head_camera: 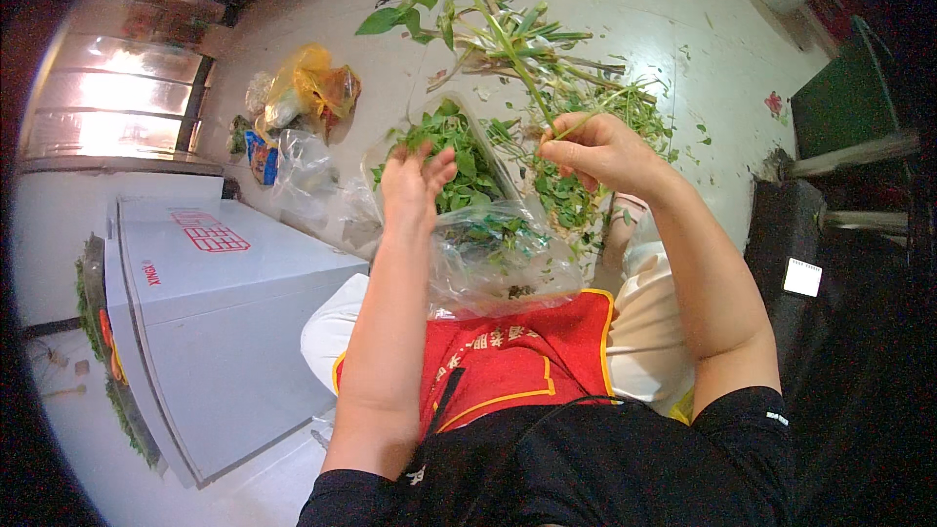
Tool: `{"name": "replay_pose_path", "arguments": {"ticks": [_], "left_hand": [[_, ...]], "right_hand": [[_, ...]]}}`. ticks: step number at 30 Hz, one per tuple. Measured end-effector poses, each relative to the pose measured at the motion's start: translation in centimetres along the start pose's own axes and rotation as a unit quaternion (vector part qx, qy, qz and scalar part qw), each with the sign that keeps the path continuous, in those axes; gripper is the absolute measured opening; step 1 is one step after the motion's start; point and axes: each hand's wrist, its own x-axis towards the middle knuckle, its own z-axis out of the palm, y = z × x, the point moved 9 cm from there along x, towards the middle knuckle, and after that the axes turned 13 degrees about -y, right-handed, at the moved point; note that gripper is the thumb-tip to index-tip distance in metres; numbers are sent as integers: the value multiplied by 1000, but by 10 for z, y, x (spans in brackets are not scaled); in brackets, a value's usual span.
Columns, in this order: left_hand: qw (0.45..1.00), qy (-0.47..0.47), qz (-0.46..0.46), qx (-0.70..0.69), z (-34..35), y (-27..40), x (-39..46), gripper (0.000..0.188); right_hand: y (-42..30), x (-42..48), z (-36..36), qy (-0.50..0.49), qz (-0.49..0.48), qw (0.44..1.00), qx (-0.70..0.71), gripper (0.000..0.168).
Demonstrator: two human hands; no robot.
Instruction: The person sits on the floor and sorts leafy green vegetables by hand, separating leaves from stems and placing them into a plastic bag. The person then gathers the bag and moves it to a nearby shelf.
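Observation:
Between the thumb and fingers of my right hand (596, 154) is a long green plant stem (505, 36). It rises away from me and bends over at the top, where several leaves hang. My left hand (417, 179), slightly blurred, is over a plastic tub (479, 124) of picked green leaves (465, 154). Its fingers are apart and I see nothing in them. Closer to my lap, a clear plastic bag (505, 256) holds more greens. Beneath my right hand, loose leaves and stems (564, 194) are heaped on the floor.
Cut stalks (542, 51) lie scattered on the tiled floor (644, 0) ahead. To the left are a yellow plastic bag (311, 80), a clear bag (304, 168) and a white chest appliance (241, 315). A dark box-like object (783, 234) stands at right. A red apron (520, 344) covers my lap.

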Motion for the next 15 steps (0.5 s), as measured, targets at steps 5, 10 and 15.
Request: {"name": "replay_pose_path", "arguments": {"ticks": [5,10,15], "left_hand": [[991,-27,-55,117,-34,2,7,49],[727,-34,445,521,84,135,-53,43],[612,-116,469,627,137,148,-47,43]], "right_hand": [[-2,-2,3,-5,7,1000,-13,24],[1,-2,6,-24,23,999,-14,23],[2,-3,12,-54,27,998,-30,20]]}}
